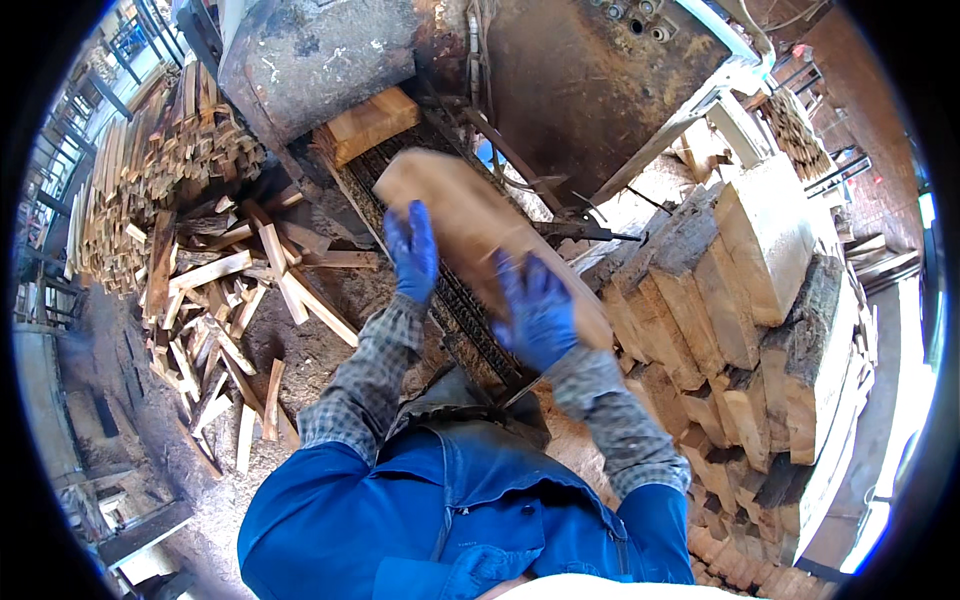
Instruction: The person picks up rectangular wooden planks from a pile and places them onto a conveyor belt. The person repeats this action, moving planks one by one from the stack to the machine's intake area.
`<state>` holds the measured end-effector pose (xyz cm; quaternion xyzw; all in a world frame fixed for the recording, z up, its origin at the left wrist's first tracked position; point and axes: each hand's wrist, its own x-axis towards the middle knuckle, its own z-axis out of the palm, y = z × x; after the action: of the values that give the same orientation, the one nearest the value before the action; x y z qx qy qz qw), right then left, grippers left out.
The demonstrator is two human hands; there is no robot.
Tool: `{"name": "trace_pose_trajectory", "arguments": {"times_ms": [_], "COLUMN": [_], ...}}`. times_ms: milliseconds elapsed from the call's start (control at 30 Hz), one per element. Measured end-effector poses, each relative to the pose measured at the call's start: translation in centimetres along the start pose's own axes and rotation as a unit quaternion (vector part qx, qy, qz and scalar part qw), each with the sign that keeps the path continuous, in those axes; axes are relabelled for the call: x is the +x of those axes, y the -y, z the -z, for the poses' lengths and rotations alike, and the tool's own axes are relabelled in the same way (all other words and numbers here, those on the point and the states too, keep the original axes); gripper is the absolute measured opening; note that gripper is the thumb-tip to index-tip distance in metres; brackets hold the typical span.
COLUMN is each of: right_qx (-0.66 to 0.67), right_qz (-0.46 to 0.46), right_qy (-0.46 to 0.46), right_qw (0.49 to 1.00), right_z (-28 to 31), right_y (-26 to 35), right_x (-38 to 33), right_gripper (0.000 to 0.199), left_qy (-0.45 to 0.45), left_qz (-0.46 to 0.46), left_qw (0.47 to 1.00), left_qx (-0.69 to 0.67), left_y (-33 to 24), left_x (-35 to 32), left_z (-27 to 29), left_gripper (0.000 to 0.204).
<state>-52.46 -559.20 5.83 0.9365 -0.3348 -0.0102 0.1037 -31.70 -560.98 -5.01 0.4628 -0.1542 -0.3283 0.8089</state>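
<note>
Both gloved hands, left [413,250] and right [537,310], lie spread on a motion-blurred wood slab [470,225], hiding its near edge.

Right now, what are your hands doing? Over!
Left hand and right hand, blue gloves, flat on the wood slab. Slab on the conveyor. Wood block ahead.

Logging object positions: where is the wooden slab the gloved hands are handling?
Head view, centre: the wooden slab lies on the conveyor track between the left hand and right hand, below the rusty machine.
</note>
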Motion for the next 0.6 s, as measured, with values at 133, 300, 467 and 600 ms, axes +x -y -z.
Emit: {"name": "trace_pose_trajectory", "arguments": {"times_ms": [133, 300, 467, 600], "right_qx": [0.195, 0.274, 0.788, 0.732], "right_qz": [0.096, -0.216, -0.512, -0.535], "right_qy": [-0.097, -0.126, 0.115, 0.033], "right_qw": [0.971, 0.929, 0.322, 0.420], "right_z": [-9.1, -11.8, -15.5, -18.8], "right_y": [5.1, -1.5, -3.6, -2.5], "right_x": [-1.1, -8.4, -13.0, -10.2], "right_gripper": [0.067, 0.043, 0.048, 0.045], "left_qy": [-0.038, 0.009, -0.067, -0.035], "left_qz": [-0.060, -0.090, -0.131, -0.141], "left_qw": [0.842, 0.823, 0.814, 0.831], "left_qx": [0.535, 0.561, 0.563, 0.537], "left_y": [2.9, 4.5, 5.5, 4.7], "left_x": [-0.8, -3.4, -2.3, -0.1], "left_z": [13.7, 16.5, 15.1, 12.1], "left_gripper": [0.082, 0.080, 0.076, 0.077]}}
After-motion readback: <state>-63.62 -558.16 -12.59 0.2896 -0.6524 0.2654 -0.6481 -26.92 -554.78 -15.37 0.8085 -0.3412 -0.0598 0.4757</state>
